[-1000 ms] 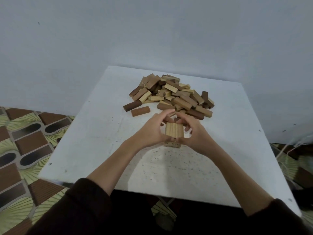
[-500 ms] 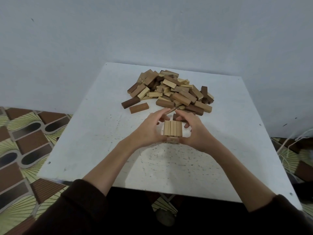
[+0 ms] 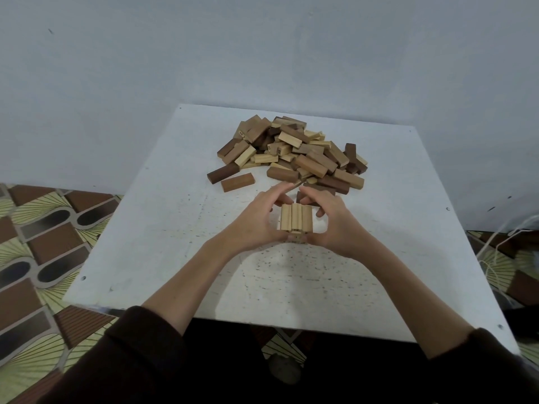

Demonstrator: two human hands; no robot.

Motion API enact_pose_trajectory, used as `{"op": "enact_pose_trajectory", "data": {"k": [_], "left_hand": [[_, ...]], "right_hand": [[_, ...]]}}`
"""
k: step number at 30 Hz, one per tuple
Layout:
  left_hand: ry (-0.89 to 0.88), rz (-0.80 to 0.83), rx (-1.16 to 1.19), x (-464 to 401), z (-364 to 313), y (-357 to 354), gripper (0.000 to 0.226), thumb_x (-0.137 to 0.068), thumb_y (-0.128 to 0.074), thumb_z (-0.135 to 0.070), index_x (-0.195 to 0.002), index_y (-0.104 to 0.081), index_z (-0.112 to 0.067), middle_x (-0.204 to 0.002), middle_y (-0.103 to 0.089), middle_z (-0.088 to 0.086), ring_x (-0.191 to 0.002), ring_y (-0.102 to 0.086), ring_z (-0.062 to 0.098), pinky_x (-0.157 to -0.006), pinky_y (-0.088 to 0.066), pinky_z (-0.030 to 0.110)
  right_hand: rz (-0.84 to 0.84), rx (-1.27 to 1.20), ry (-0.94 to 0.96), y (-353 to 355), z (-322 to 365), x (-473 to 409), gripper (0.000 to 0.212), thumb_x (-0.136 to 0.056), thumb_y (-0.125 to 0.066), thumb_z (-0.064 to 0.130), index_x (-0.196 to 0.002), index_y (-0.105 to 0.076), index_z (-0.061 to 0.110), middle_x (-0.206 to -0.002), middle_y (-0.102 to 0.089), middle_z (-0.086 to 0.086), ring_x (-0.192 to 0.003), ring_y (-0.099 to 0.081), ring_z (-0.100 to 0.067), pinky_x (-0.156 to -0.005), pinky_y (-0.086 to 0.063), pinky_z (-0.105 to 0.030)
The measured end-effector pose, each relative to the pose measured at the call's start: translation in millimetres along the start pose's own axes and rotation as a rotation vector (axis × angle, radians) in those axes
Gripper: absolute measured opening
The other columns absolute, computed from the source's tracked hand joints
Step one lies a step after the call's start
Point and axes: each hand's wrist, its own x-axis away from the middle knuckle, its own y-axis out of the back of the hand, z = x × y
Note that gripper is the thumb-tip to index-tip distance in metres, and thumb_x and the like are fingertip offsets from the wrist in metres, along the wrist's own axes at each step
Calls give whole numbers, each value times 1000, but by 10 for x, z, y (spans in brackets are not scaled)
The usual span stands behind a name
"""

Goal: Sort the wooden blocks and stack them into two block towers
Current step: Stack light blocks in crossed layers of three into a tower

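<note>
In the centre of the frame, on the white table (image 3: 163,228), stands a small stack of pale blocks (image 3: 295,217): its top layer is three light blocks lying side by side, with their long sides running away from the camera, and under it the ends of a lower layer show at the near edge. The left hand (image 3: 256,220) comes from the lower left and is curled around the left side of the stack; its thumb lies at the near left corner and its fingers arch over toward the far end, so it grasps the stack. The right hand (image 3: 332,221) comes from the lower right and does the same on the right side, with the thumb at the near right corner and the fingers bent around the far right edge. The fingertips of both hands are near each other above the far end of the stack. Just behind the hands, in the upper centre of the frame, lies the pile of loose blocks (image 3: 291,153), light, medium and dark brown mixed without order. One reddish brown block (image 3: 237,182) lies flat and alone at the left of the pile, just beside a dark brown block (image 3: 223,173). Dark sleeves (image 3: 131,354) cover both forearms at the bottom of the frame. At the left, a patterned floor (image 3: 38,246) is visible.
</note>
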Motion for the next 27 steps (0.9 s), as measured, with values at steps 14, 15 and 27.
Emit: {"op": "enact_pose_trajectory", "data": {"k": [14, 15, 27], "left_hand": [[-17, -22, 34, -28, 33, -58, 89, -69, -83, -19, -142, -32, -27, -117, -55, -5, -114, -48, 9, -89, -34, 14], [-16, -22, 38, -29, 36, -60, 89, -69, -83, -19, -142, -32, -26, -118, -55, -5, -114, -48, 10, -90, -35, 16], [22, -39, 91, -33, 28, -100, 88, -70, -81, -10, -142, -33, -26, -113, -55, -8, -113, -50, 6, -88, -36, 9]], "right_hand": [[-28, 29, 31, -26, 35, -20, 92, -66, -81, 44, -142, -39, 15, -115, -57, 0, -99, -48, -23, -81, -36, -28], [-31, 27, 31, -29, 36, -20, 90, -67, -83, 39, -142, -39, 14, -115, -57, -1, -99, -48, -23, -81, -37, -29], [-51, -39, -3, -86, -30, -46, 88, -66, -84, 33, -140, -41, 14, -118, -55, 0, -106, -49, -22, -76, -32, -6]]}}
